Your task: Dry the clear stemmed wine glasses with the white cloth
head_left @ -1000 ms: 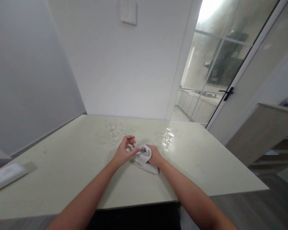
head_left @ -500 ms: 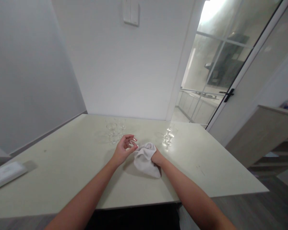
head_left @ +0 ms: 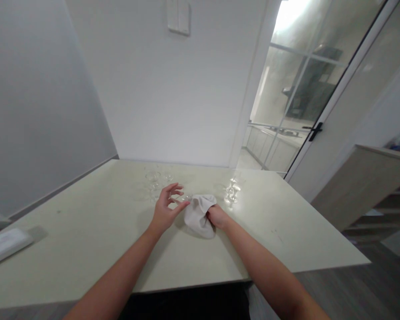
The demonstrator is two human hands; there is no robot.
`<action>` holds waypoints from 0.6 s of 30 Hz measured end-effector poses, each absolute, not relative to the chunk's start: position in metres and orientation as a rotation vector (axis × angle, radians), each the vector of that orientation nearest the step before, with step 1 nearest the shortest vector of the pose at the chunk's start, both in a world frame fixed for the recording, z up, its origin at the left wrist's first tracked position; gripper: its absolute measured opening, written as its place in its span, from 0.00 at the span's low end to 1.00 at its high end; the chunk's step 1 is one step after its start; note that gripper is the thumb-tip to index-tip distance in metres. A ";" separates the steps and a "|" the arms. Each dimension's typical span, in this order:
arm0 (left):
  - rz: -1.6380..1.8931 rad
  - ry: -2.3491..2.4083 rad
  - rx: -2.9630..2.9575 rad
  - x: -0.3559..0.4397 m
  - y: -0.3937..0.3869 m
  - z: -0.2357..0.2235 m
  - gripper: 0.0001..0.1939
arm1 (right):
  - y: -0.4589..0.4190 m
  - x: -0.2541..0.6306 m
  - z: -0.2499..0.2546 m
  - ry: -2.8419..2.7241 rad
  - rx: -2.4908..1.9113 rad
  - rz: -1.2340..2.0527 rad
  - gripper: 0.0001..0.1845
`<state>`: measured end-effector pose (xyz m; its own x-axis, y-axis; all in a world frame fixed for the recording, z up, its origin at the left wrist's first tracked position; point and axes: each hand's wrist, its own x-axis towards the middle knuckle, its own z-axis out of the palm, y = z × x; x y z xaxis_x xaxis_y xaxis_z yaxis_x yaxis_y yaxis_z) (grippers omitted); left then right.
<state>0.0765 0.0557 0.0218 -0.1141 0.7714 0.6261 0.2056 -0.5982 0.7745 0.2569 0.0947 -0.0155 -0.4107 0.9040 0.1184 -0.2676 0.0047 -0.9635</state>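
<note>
My left hand [head_left: 165, 209] hovers over the pale table [head_left: 86, 235], its thumb and curled fingers pinching a small clear glass [head_left: 186, 197] that is hard to make out. My right hand [head_left: 216, 217] is closed on a crumpled white cloth [head_left: 197, 213], which is pressed against that glass. The two hands meet near the table's middle. Most of my right hand's fingers are hidden under the cloth.
Two small clear glasses [head_left: 153, 177] stand at the back left of my hands, and another clear glass [head_left: 232, 192] at the back right. A flat white object [head_left: 3, 244] lies at the table's left edge. A wooden cabinet [head_left: 370, 178] and a glass door stand to the right.
The cloth has bunched up and shifted slightly away from me with my right hand. My left hand's fingers have spread a little around the glass.
</note>
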 end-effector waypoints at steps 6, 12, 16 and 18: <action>1.666 1.081 2.066 0.081 0.049 0.020 0.34 | 0.097 0.258 -0.013 -1.476 -0.690 1.445 0.17; 1.673 1.097 2.161 0.079 0.048 0.020 0.35 | 0.095 0.261 -0.013 -1.516 -0.758 1.369 0.14; 1.708 1.177 2.154 0.080 0.048 0.020 0.37 | 0.096 0.262 -0.014 -1.505 -0.835 1.361 0.15; 1.743 1.206 2.142 0.080 0.049 0.020 0.37 | 0.097 0.263 -0.014 -1.493 -0.830 1.390 0.16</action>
<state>0.0801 0.0486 0.0199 0.0146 0.6407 0.7677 0.4926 -0.6727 0.5521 0.2631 0.0969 -0.0143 -0.3646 0.9157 0.1690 -0.1034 0.1405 -0.9847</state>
